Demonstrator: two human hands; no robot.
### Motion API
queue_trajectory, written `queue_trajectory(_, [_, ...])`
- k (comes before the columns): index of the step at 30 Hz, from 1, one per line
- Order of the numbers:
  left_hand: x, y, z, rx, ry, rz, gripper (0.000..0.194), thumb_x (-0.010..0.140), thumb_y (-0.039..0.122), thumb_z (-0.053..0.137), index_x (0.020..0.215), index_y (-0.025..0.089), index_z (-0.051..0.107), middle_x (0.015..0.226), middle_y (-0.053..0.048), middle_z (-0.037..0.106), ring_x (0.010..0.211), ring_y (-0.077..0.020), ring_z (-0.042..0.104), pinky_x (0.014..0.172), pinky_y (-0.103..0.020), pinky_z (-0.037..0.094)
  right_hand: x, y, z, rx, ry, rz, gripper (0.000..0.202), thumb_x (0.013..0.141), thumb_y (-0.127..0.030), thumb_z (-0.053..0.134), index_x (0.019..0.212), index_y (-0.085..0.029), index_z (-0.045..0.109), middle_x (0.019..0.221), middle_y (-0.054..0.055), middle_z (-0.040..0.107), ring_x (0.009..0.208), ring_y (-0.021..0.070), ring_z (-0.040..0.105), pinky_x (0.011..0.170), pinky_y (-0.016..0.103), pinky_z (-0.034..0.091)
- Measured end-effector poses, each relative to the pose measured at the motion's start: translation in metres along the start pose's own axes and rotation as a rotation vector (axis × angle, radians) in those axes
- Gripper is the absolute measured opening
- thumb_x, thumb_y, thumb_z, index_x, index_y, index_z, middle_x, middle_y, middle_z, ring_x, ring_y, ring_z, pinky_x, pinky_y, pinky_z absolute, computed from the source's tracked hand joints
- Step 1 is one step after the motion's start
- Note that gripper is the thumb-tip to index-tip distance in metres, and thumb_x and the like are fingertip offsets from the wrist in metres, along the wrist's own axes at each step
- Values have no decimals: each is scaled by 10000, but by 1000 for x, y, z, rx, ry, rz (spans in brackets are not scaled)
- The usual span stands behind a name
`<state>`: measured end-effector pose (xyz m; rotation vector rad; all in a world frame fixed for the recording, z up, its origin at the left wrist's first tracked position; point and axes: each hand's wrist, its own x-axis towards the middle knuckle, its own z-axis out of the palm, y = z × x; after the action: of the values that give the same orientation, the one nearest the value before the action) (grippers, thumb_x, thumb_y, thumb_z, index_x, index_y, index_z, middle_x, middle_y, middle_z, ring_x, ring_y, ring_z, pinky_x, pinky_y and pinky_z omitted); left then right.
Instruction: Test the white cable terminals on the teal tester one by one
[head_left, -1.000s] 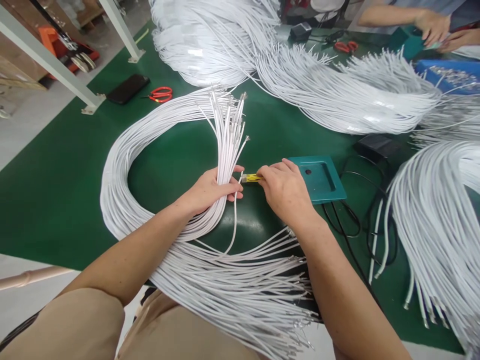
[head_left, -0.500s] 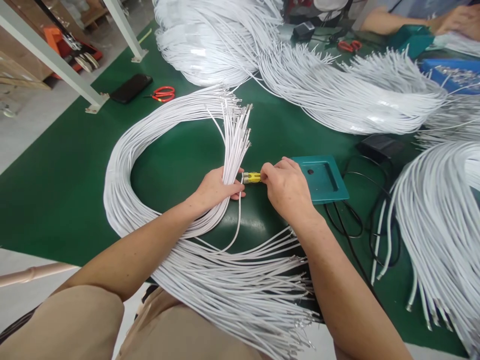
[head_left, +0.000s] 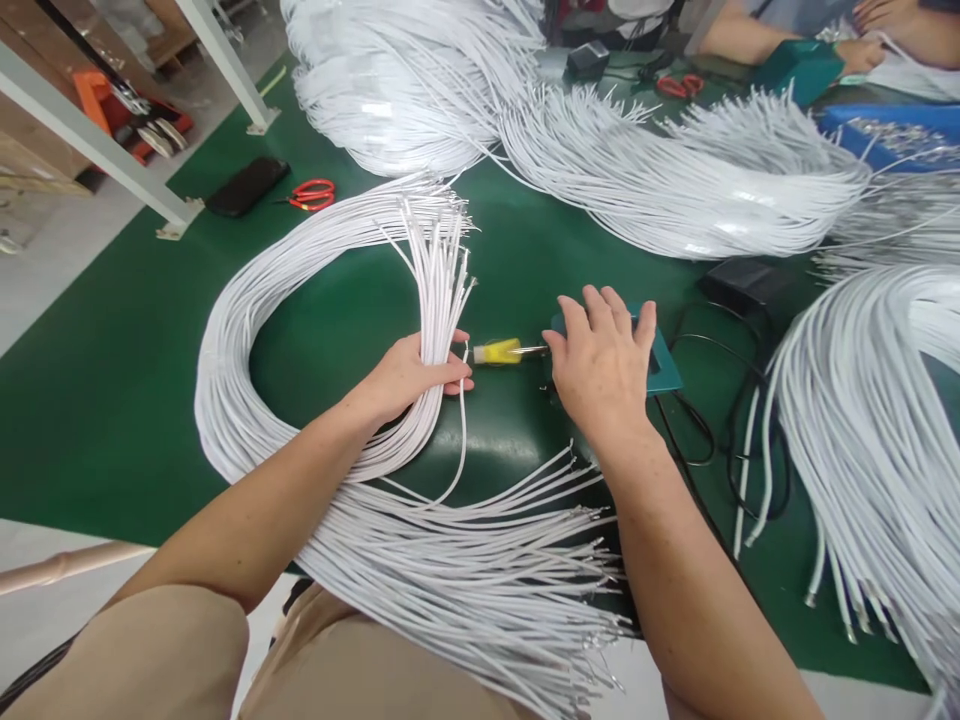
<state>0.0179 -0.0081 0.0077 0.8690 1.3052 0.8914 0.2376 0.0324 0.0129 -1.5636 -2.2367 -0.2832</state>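
My left hand (head_left: 409, 375) is closed round a bundle of white wires (head_left: 439, 300) with metal terminals at their upper ends. One single white wire (head_left: 463, 430) hangs apart beside its fingertips. Just right of those fingers is a yellow piece (head_left: 499, 351) with a pale left end and a thin metal shaft (head_left: 534, 350) on its right; its exact kind is unclear. My right hand (head_left: 604, 365) is open, fingers spread, over a teal tray-like device (head_left: 664, 372), which it partly hides. I cannot tell whether it touches the device.
More white wires (head_left: 480, 560) lie near my body, others at the back (head_left: 675, 190) and right (head_left: 847, 430). Red-handled scissors (head_left: 312, 194) and a black phone-like object (head_left: 247, 186) lie far left. Black cables (head_left: 697, 440) trail beside the device. Another person's hands work near a blue bin (head_left: 892, 140).
My right hand has let go of the yellow piece, opened its fingers and moved over the teal device. My left hand keeps its hold on the wires. The view has shifted slightly.
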Motion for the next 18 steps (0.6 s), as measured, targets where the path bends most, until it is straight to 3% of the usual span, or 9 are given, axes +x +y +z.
queue_trajectory(3, [-3,1,-2,-30,-30,45,560,641,256,809,1154,163,604,834,-32,675,771,-175,686,670,-253,517,-1,-13,-15,249,5,-103,304,928,-255,477,1169,-124,608,1251,154,610,1168,288,521,1045,511,331])
queue_trajectory(5, [-4,2,-2,-47,-63,62,482,635,277,814,1070,154,646,835,-25,665,736,-144,656,654,-234,496,-6,-27,-27,521,-91,-292,242,933,-258,476,1057,-152,654,1066,100,690,977,216,590,898,378,456])
queue_trajectory(7, [-5,3,-2,-57,-102,69,389,639,280,811,980,152,673,805,-7,647,692,-107,614,658,-222,479,-16,-44,-35,686,-222,-514,216,930,-235,475,945,-161,678,961,80,701,899,185,587,827,323,472])
queue_trajectory(9, [-6,3,-2,-52,-121,82,352,649,280,803,957,162,682,801,0,639,694,-97,592,677,-220,469,-29,-59,-37,648,-334,-589,185,891,-189,516,806,-142,674,830,102,684,866,209,576,780,343,465])
queue_trajectory(12, [-5,2,-4,-12,-53,95,379,650,297,800,991,170,694,849,-19,651,755,-119,597,717,-234,462,-46,-72,-35,580,-583,-484,168,787,-126,609,625,-160,634,554,68,589,632,198,542,585,330,419])
queue_trajectory(15, [-5,0,-6,26,1,102,433,644,301,802,1047,182,697,818,-5,637,750,-113,584,731,-233,447,-43,-67,-34,809,-783,-370,319,648,-66,697,428,-200,508,408,-10,484,422,116,425,445,284,321])
queue_trajectory(17, [-6,-2,-5,46,-20,123,462,636,287,807,1072,184,691,807,4,640,731,-111,584,739,-241,447,-29,-58,-37,937,-788,-273,279,704,-96,657,474,-201,538,444,-31,533,398,92,436,423,261,334])
queue_trajectory(18, [-8,-2,-4,57,-33,134,468,628,279,812,1068,177,689,807,2,651,726,-117,593,750,-253,453,-21,-52,-38,977,-754,-184,233,803,-147,570,578,-203,594,488,-32,573,394,86,457,420,251,358])
